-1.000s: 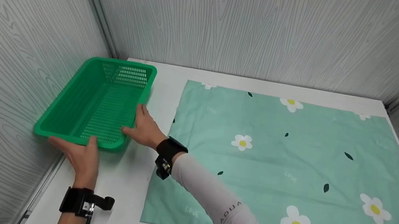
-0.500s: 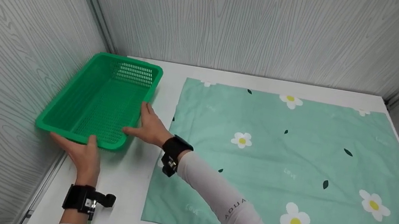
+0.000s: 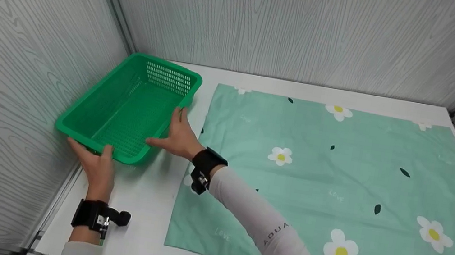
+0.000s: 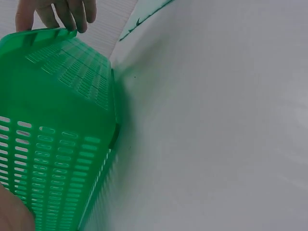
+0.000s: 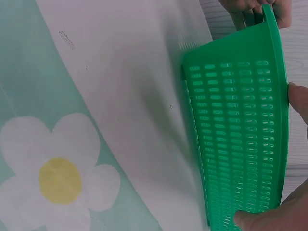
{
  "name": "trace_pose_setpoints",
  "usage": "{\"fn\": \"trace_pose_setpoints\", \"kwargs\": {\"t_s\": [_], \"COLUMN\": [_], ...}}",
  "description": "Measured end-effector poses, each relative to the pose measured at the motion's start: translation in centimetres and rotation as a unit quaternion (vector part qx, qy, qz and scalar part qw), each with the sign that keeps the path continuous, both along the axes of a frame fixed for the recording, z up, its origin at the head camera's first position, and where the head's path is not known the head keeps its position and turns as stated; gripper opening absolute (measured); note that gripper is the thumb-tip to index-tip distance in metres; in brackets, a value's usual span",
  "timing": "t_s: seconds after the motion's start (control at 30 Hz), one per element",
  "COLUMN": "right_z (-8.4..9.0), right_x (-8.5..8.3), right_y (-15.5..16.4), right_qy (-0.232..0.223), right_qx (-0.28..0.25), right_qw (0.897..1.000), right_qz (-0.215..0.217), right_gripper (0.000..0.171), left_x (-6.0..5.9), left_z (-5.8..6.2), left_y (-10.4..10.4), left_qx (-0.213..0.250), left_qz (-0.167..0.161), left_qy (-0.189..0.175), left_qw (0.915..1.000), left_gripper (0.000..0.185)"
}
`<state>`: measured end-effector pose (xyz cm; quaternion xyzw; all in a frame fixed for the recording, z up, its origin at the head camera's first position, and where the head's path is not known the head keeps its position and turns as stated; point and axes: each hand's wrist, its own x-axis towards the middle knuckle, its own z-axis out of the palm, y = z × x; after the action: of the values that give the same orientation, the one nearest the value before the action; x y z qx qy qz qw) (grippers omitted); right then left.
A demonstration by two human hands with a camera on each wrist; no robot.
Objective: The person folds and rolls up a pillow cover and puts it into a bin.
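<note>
- A green, rectangular plastic basket with slotted walls is by the left edge of the white table, towards its far left corner; I cannot tell whether its bottom touches the table.
- The left hand grips the near short rim of the basket; its thumb lies at the rim and its fingers are bent beneath, on the outer side.
- The right hand pinches the right long side, near its front end, with the thumb inside and the fingers along the outer wall.
- Each wrist carries a black band with a small camera; the right forearm wears a pale grey sleeve with the letters "AQUA".
- A mint-green cloth with white, yellow-centred flowers and dark leaves lies spread on the table, right of the basket, and it reaches towards the right edge.
- Grey panels with wood-grain pattern stand along the left, far and right edges.
</note>
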<state>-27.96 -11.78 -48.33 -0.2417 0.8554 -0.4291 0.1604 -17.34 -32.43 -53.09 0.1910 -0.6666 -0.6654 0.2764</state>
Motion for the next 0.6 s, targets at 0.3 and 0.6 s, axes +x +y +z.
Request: {"fn": "trace_pose_setpoints", "kwargs": {"t_s": [0.3,0.6], "right_z": [-0.2,-0.5], "right_x": [-1.3,-2.7], "right_y": [1.6,4.0], "right_qy": [0.033,0.142], "right_qx": [0.042,0.133], "right_qw": [0.999,0.981], "right_qz": [-0.006,0.026], "right_gripper": [0.119,0.103], "left_x": [-0.7,-0.6], "left_z": [-0.5,0.7], "left_y": [-1.8,-2.2], "left_qx": [0.008,0.016], "left_qz": [-0.040,-0.075], "left_qy": [-0.012,-0.021], "left_qw": [0.9991,0.9968], "left_gripper": [0.102,0.099]}}
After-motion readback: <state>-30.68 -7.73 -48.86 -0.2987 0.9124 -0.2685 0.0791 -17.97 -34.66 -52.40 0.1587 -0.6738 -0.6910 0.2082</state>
